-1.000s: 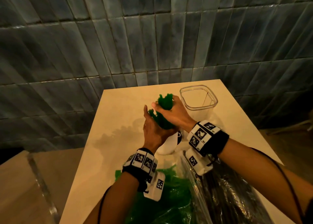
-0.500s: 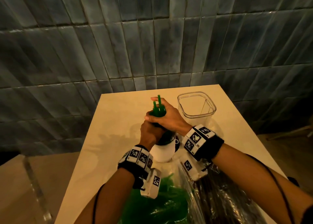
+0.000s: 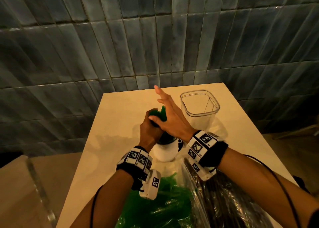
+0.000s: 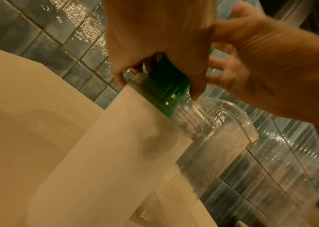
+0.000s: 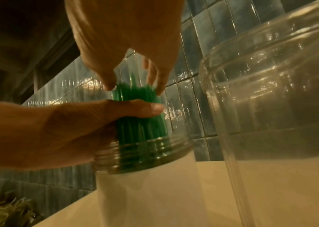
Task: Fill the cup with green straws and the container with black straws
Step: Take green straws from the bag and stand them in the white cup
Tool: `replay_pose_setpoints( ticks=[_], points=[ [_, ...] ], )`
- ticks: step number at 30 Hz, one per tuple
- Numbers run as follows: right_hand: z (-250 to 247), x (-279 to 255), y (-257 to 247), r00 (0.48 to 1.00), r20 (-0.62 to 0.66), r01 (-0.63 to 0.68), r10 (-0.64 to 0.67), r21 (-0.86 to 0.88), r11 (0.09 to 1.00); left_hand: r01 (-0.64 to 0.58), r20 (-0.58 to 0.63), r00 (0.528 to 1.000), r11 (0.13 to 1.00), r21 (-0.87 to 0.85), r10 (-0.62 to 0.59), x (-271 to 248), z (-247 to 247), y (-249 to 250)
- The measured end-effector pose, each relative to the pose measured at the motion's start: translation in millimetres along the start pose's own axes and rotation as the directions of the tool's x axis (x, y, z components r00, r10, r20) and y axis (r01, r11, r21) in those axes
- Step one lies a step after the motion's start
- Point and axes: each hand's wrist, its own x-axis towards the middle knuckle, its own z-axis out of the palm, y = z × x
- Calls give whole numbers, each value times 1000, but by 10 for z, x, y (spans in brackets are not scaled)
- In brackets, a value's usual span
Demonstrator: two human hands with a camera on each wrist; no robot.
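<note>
Straws are down: the green straws [image 3: 158,114], lifted clear in both hands a second ago, are now stood in the cup [image 3: 165,151], where the bundle is gripped above the rim by the left hand [image 3: 150,133] while the right hand [image 3: 172,119] is spread with fingers straight over the tips, so the green half looks nearly settled. The container [image 3: 200,107] beside the cup is seen without black straws. Only from the right wrist is the thumb [image 5: 135,108] shown wrapped across the bundle.

left hand [image 4: 154,38] grips green straws [image 4: 166,86] in cup [image 4: 131,145] – right hand [image 4: 271,69] fingers spread, container [image 4: 232,130] behind
</note>
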Motion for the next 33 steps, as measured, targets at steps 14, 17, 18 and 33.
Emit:
replay_pose_setpoints(
  ticks=[14,17,18,33],
  points=[
    [-111,82,24,958,286,117,5,-406,906,-88,13,996,996,5,88,51,-71,77],
    [-231,-25,-32,982,184,121,-50,-400,908,-16,20,1000,996,-88,18,0,-133,48],
    [-276,-107,-47,989,140,95,-47,-357,929,-26,25,999,994,-106,29,-22,-170,1],
    [-236,-1869,565,859,389,-205,335,-339,918,-795,900,350,591,138,261,-1843,180,-382]
  ],
)
